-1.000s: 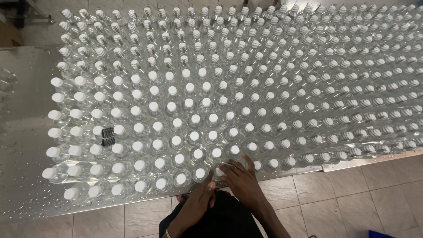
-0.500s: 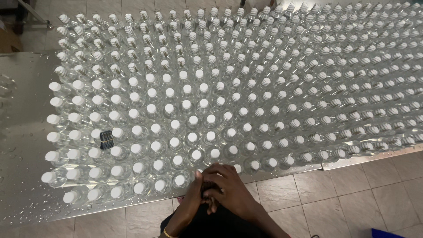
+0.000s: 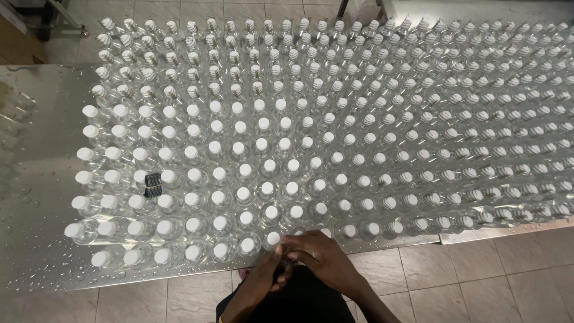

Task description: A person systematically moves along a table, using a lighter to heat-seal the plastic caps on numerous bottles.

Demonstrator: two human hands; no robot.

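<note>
A wet steel table fills most of the frame, its bare part at the left and water drops scattered along its lower left edge. On it stands a dense field of clear plastic bottles with white caps, in rows running from the upper left to the right edge; every bottle is upright, its long axis vertical and its cap pointing up toward the camera. Beige floor tiles show along the bottom right. At the bottom centre, at the table's near edge, the right hand lies curled over the left hand, the two touching. They are closed together round something small, mostly hidden by the fingers; what it is cannot be told. The nearest capped bottle stands just above them. A small dark object sits among the caps at the left.
</note>
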